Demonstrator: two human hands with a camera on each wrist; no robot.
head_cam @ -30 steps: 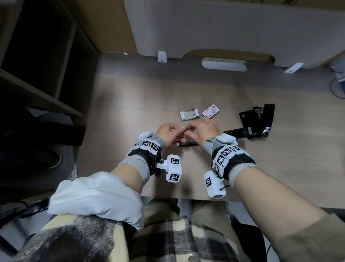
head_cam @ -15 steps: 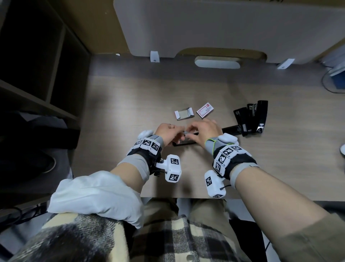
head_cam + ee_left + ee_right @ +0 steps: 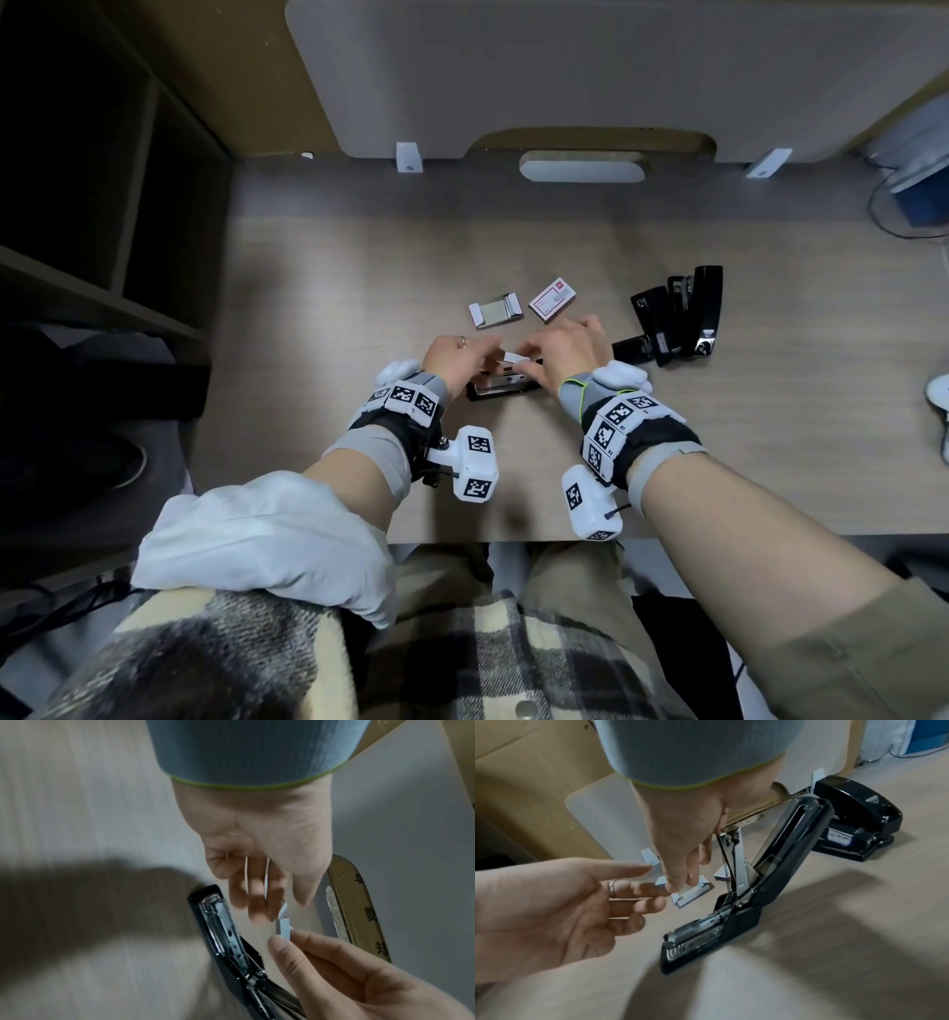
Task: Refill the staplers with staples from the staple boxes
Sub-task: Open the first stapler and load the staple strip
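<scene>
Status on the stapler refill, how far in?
Done: front stapler hinged open, staple box tray slid out. In hand: left hand and right hand pinch a staple strip above its channel. Left: seat strip, close; then staplers at right, state unclear.

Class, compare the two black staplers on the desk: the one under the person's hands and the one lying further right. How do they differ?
The near stapler is swung open, its top arm raised and the metal staple channel exposed; the far stapler sits closed. The near stapler lies directly below both hands, which hold a strip of staples over it; the far stapler lies untouched, apart from them. Both are black and rest on the wooden desk.
</scene>
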